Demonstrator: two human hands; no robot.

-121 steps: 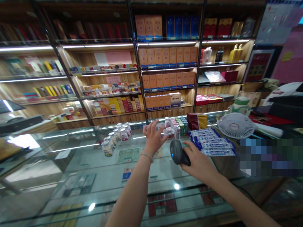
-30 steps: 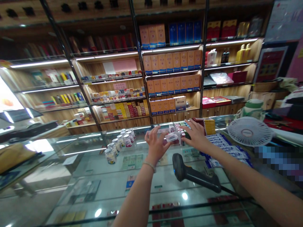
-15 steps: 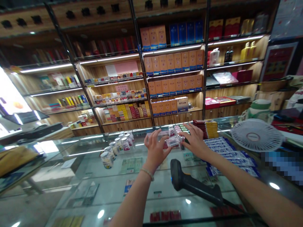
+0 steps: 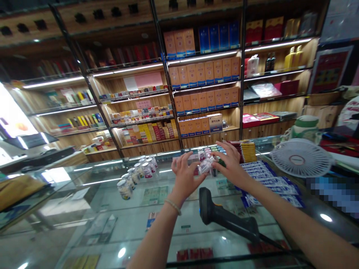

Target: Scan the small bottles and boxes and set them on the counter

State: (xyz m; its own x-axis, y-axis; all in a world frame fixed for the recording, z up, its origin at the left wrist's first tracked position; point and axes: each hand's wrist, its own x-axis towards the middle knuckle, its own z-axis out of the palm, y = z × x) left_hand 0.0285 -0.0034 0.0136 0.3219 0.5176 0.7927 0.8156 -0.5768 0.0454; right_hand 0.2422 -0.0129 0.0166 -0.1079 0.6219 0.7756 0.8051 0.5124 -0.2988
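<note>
Above the glass counter, my left hand [image 4: 183, 176] grips a small clear plastic jar [image 4: 203, 167] lying on its side, thumb and forefinger at its left end. My right hand [image 4: 231, 166] is closed on the jar's right end; its fingertips partly cover it. Just behind stands another small jar [image 4: 201, 153] with a white lid. Small coloured packs [image 4: 214, 149], in green and pink, lie beside it, partly hidden by my right hand. Left of my hands, several white-lidded jars [image 4: 147, 170] stand in two slanting rows. A black barcode scanner [image 4: 228, 216] rests on the glass nearer to me.
Blue-and-white packets [image 4: 269, 183] lie fanned out at the right, with a stack of yellow and dark red packs [image 4: 248, 151] behind. A white round fan [image 4: 303, 157] and a green-lidded jug [image 4: 305, 125] stand farther right. Shelves of orange boxes [image 4: 207, 99] line the back.
The clear jar has turned slightly between my hands, and my right fingers have shifted on it. The whole view has moved a little; the standing jars and scanner stay in place.
</note>
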